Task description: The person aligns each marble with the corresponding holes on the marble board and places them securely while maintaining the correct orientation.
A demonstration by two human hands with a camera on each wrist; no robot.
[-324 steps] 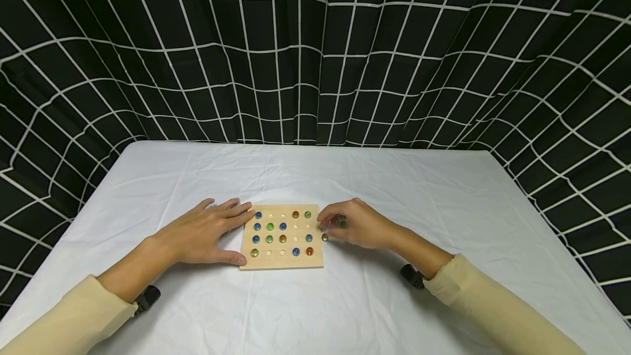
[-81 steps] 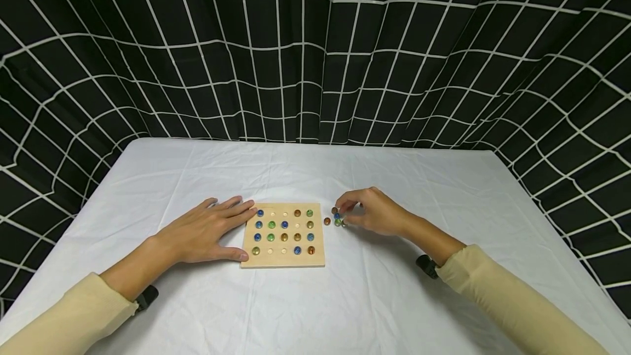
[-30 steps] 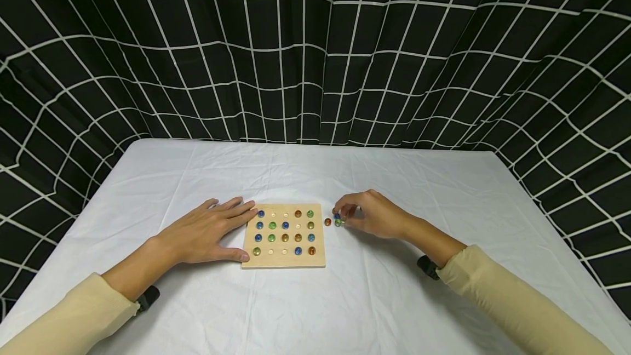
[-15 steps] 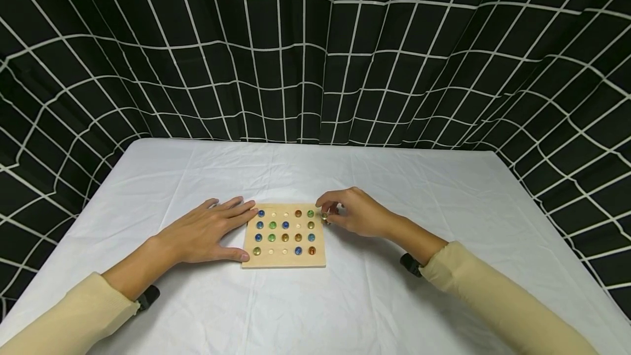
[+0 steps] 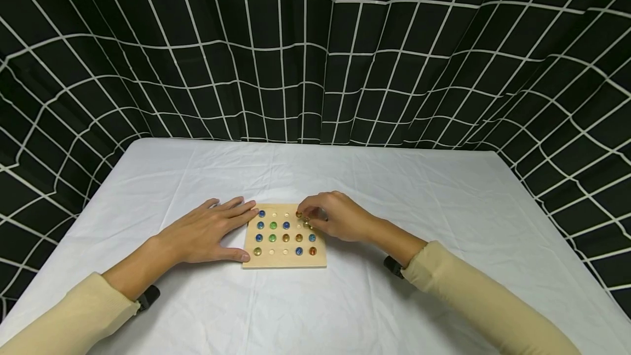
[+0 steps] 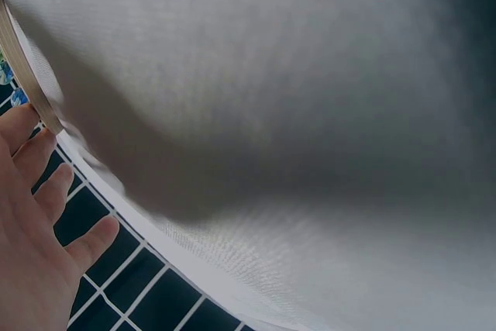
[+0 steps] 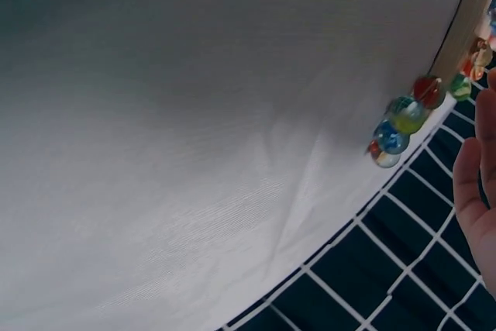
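Note:
A light wooden board (image 5: 283, 262) with rows of round hollows lies on the white cloth. Glass marbles fill many hollows, among them a blue marble (image 5: 286, 225), a green marble (image 5: 273, 225) and an orange marble (image 5: 313, 251). My left hand (image 5: 209, 233) lies with spread fingers along the board's left edge, thumb at the near corner. Over the board's right part, my right hand (image 5: 340, 218) pinches a clear yellowish marble (image 5: 306, 222) between thumb and fingers, near the fourth column. That hand hides the board's far right corner.
Several loose marbles (image 7: 391, 137) sit on the cloth just off the board's right edge, in the right wrist view; the head view has them behind my right hand. The white tablecloth (image 5: 419, 201) reaches back to a black curtain (image 5: 276, 70) with white grid lines.
My right hand picked a marble from the loose group and moved left with it over the board. Earlier, two marbles were added at the board's right side. My left hand stays put.

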